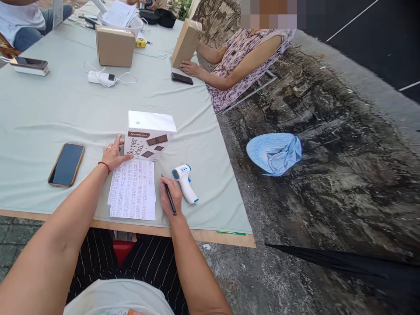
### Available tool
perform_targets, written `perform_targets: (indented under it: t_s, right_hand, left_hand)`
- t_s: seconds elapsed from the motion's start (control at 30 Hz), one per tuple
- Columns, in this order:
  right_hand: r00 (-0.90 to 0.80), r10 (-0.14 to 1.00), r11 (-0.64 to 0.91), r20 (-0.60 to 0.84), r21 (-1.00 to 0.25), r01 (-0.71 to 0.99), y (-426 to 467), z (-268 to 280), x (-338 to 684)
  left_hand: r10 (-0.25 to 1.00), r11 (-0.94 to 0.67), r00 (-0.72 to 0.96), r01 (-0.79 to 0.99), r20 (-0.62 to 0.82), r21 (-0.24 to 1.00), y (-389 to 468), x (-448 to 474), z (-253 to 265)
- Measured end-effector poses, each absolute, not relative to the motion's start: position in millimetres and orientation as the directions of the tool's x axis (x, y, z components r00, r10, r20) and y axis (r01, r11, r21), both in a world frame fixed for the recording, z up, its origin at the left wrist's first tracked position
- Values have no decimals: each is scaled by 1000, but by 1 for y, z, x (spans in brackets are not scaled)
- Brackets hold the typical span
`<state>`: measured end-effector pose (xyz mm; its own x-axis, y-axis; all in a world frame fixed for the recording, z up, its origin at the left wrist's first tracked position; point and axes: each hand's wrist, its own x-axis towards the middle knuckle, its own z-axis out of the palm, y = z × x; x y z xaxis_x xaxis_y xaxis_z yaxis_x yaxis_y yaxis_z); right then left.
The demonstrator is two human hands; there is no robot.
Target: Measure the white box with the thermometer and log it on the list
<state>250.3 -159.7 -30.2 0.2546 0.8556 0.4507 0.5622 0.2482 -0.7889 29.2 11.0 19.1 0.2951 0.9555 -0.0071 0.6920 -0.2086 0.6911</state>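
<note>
A white "NutriMotion Super Meal" box (149, 135) with brown bar pictures stands upright on the cloth-covered table. My left hand (114, 154) grips its lower left corner, thumb across the front and fingers along the side. Just below the box lie overlapping sheets of paper (133, 192) covered in dense rows of small print or writing. A black pen (169, 197) is held in my right hand (171, 197), which rests on the cloth at the right of the sheets. Close beside that hand lies a white and blue infrared thermometer (186, 181).
A phone (66, 164) lies at left. Farther back are a cardboard box (114, 47), a white device with a cable (101, 78) and a yellow tape measure (141, 42). Across the corner, a person holds another cardboard box (185, 43). A blue hat (274, 153) lies off the table's right edge.
</note>
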Motion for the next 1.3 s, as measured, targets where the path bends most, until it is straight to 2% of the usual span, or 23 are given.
perform_targets:
  t_s: [0.1,0.3,0.4,0.47,0.53,0.63,0.73,0.77,0.83,0.9,0.97,1.07,1.13,1.3]
  right_hand:
    - [143,899,231,413,-728,646,-158,-33,256]
    - [55,917,241,396,-659,713,-154,-34,255]
    - [87,893,239,442,-629,740,-154,-31,257]
    - [242,851,103,467,-599,794,-157,-28,262]
    - [442,793,-153,420,-565,811,-160,-24,270]
    - [591,781,-454,202,-467,759,-163,-15,287]
    - [603,797,-548,-18,-441,711,-161,-3,300]
    - [597,800,-548,-68,-488,679,-159,2,301]
    - [545,828,-483,-133,-665,570,-153,12,298]
    - [456,879,-338,-139,-857,390,-146,23,284]
    - [383,916,-200,-119,-963,178,-138,33,263]
    - [267,956,-89,-119,-989,-120,-125,41,228]
    - [201,967,-97,-154,-958,-270,-116,39,209]
    - [224,941,-131,-254,-882,-452,-103,25,189]
  left_hand:
    - [957,-224,289,666,31,712,12,28,14]
    - [967,-222,241,639,82,737,11,29,11]
    - [972,-210,219,662,82,719,9,29,12]
    - [972,-215,216,685,89,696,7,30,14]
    - [969,-232,225,700,100,676,5,31,15]
    - [971,-225,223,726,88,649,2,33,19]
    - [976,-202,211,749,62,631,-1,36,22]
    - [976,-200,210,752,59,629,-2,37,23]
    - [976,-200,212,753,56,628,-4,38,25]
    - [974,-206,218,754,58,624,-5,38,26]
    - [974,-210,220,759,61,616,-5,38,25]
    - [973,-212,222,770,59,601,-4,37,24]
    - [973,-214,224,780,57,588,-4,38,23]
    - [973,-222,221,799,71,558,-5,39,21]
